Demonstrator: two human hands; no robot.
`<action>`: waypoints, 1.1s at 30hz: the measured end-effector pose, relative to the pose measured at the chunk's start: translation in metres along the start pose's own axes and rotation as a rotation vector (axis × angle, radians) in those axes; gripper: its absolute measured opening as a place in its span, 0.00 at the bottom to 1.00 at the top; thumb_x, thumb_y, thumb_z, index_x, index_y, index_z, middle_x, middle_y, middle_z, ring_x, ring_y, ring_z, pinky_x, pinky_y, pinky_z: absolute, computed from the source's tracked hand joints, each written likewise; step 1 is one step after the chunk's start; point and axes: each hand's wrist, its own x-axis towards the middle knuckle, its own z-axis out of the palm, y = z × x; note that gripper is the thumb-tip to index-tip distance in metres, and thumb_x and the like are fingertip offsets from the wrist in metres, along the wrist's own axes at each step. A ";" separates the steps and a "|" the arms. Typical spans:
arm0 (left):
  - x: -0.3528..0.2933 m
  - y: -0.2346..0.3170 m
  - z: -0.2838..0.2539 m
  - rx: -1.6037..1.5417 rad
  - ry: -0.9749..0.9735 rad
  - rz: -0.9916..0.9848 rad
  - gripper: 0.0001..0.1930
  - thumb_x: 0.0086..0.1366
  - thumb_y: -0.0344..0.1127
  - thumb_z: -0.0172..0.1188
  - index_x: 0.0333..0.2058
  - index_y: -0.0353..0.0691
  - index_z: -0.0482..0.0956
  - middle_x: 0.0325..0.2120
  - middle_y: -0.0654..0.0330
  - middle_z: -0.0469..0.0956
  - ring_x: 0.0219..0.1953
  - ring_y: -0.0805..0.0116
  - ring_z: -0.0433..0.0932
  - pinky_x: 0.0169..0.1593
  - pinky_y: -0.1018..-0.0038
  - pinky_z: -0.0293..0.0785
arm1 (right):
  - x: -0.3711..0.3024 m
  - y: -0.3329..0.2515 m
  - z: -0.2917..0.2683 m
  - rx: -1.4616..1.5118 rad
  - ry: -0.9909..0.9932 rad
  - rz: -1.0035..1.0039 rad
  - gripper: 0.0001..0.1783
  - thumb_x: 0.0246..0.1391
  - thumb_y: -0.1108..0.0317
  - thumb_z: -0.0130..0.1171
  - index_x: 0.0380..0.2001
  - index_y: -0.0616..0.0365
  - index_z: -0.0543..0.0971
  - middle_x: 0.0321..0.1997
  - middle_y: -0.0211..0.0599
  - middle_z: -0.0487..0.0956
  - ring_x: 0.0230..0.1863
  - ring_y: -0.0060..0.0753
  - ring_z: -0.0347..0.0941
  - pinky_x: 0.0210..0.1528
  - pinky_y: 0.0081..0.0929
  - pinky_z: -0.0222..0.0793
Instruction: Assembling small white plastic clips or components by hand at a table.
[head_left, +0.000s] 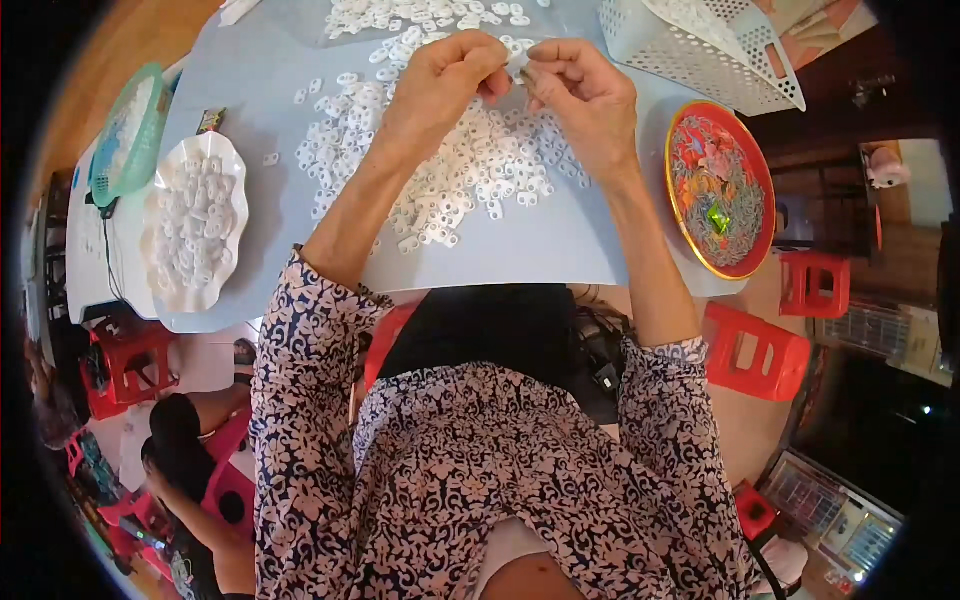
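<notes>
My left hand [462,72] and my right hand [583,90] are close together above a spread of small white oval plastic pieces [480,165]. The left fingers are curled and pinched; what lies between them is hidden. On the right, thumb and forefinger press together at the fingertips, around something too small to make out. To the right of that hand stands a red round tray [757,245] with a gold rim, holding many small grey metal pieces [735,235] and a green wrapped item [718,218]. At the left, a white scalloped dish [236,262] is filled with white pieces.
A light blue table [450,270] carries everything. A white perforated basket [715,70] stands at the back right, a green basket [155,130] at the far left. More white pieces lie on a clear bag at the back. Red stools [757,352] stand on the floor; another person sits lower left.
</notes>
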 end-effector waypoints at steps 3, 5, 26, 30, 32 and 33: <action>-0.001 0.002 0.001 0.036 -0.001 0.012 0.11 0.63 0.36 0.52 0.30 0.35 0.78 0.21 0.64 0.75 0.26 0.77 0.71 0.33 0.79 0.68 | 0.000 -0.001 0.000 0.030 0.005 -0.006 0.10 0.51 0.78 0.58 0.38 0.66 0.75 0.29 0.33 0.79 0.26 0.17 0.72 0.30 0.15 0.70; -0.001 0.001 0.001 0.048 0.002 0.017 0.11 0.63 0.36 0.52 0.30 0.35 0.78 0.21 0.64 0.75 0.26 0.77 0.70 0.33 0.79 0.68 | 0.000 0.000 0.000 0.019 0.002 -0.004 0.10 0.51 0.78 0.58 0.38 0.66 0.75 0.28 0.33 0.78 0.26 0.17 0.72 0.30 0.15 0.70; -0.001 -0.001 0.001 0.274 -0.075 0.094 0.12 0.65 0.39 0.49 0.31 0.37 0.76 0.20 0.66 0.73 0.25 0.79 0.68 0.32 0.80 0.66 | -0.001 0.002 0.004 0.002 0.049 -0.030 0.11 0.51 0.76 0.57 0.40 0.64 0.75 0.29 0.32 0.78 0.26 0.16 0.72 0.31 0.15 0.70; -0.001 0.006 0.003 0.182 -0.045 0.064 0.13 0.66 0.39 0.48 0.31 0.36 0.76 0.21 0.65 0.74 0.26 0.78 0.68 0.34 0.80 0.66 | 0.000 -0.001 0.002 -0.011 0.060 -0.041 0.11 0.51 0.76 0.57 0.40 0.65 0.75 0.29 0.32 0.78 0.27 0.16 0.72 0.31 0.15 0.70; -0.002 0.006 0.004 0.184 -0.045 0.042 0.13 0.66 0.38 0.47 0.31 0.36 0.76 0.21 0.65 0.74 0.27 0.78 0.68 0.35 0.80 0.67 | -0.001 -0.002 0.003 0.027 0.058 -0.036 0.11 0.51 0.76 0.57 0.40 0.65 0.75 0.29 0.32 0.78 0.27 0.17 0.73 0.31 0.16 0.70; -0.002 0.004 0.005 0.195 -0.062 0.072 0.14 0.66 0.39 0.47 0.30 0.35 0.76 0.21 0.65 0.73 0.26 0.78 0.68 0.34 0.80 0.67 | 0.000 -0.001 0.003 0.027 0.059 -0.037 0.11 0.51 0.76 0.57 0.40 0.65 0.75 0.29 0.32 0.78 0.27 0.17 0.73 0.31 0.16 0.70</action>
